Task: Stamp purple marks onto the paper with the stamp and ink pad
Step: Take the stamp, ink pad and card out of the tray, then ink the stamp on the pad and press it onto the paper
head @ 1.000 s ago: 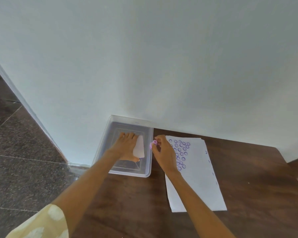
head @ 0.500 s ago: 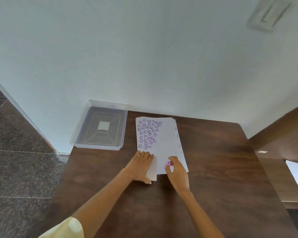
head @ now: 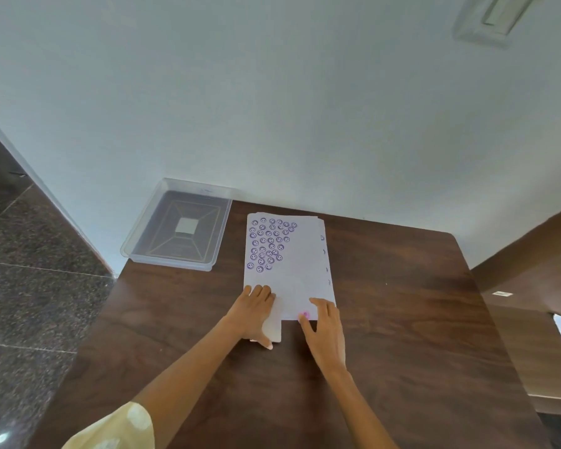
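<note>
A white paper sheet (head: 300, 270) lies on top of a small stack on the dark wooden table (head: 402, 335). Rows of purple smiley marks (head: 268, 244) fill its far left part. My left hand (head: 255, 311) rests at the sheet's near left corner, fingers over a flat white ink pad (head: 273, 330) and thumb at the pad's near edge. My right hand (head: 326, 332) pinches a small pink stamp (head: 304, 315) at the paper's near edge, just right of the pad. The stamp's face is hidden.
A clear plastic tray (head: 128, 252) sits at the table's far left corner against the white wall, with a small white square (head: 187, 226) in its middle. Dark stone floor lies to the left. A wooden ledge (head: 531, 319) runs along the right.
Both hands came back from the tray to the near edge of the paper, carrying the white pad and the pink stamp. Over the last half second they have barely moved.
</note>
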